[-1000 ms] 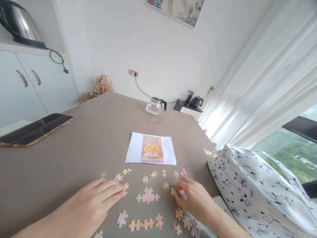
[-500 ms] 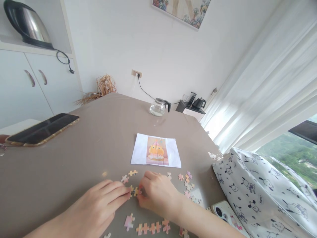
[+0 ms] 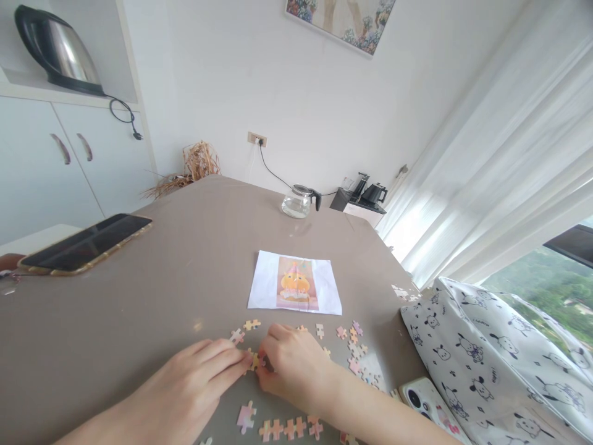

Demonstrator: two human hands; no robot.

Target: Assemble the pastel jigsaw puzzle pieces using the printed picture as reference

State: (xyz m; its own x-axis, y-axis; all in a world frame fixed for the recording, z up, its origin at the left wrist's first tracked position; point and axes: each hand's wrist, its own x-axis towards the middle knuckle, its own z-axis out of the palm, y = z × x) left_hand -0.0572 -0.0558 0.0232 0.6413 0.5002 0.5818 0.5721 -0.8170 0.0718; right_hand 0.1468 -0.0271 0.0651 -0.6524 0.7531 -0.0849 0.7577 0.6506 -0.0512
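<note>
My left hand (image 3: 192,380) has its fingers pressed together on a yellow jigsaw puzzle piece (image 3: 254,362) on the table. Pinched against it from the right, my right hand (image 3: 296,366) grips another puzzle piece, mostly covered by the fingers. Whether the two pieces interlock I cannot tell. Just beyond the fingertips lie a pale pink piece (image 3: 237,336) and a yellow piece (image 3: 252,324). Nearer me is a pink piece (image 3: 246,416) beside a row of joined orange-pink pieces (image 3: 283,428). My right hand and forearm hide the pieces in the middle.
A paper with a printed cartoon picture (image 3: 264,281) lies ahead. Loose pieces (image 3: 357,351) are scattered right of my forearm. A patterned white bag (image 3: 463,346) and a phone (image 3: 424,402) are at the right, a tablet-like device (image 3: 88,244) at left, a glass pot (image 3: 296,203) at the back.
My right hand moved left from the scattered pieces, bringing a puzzle piece up to the yellow one under my left fingers. Lately the two hands have drawn slightly closer. The view shifted a little.
</note>
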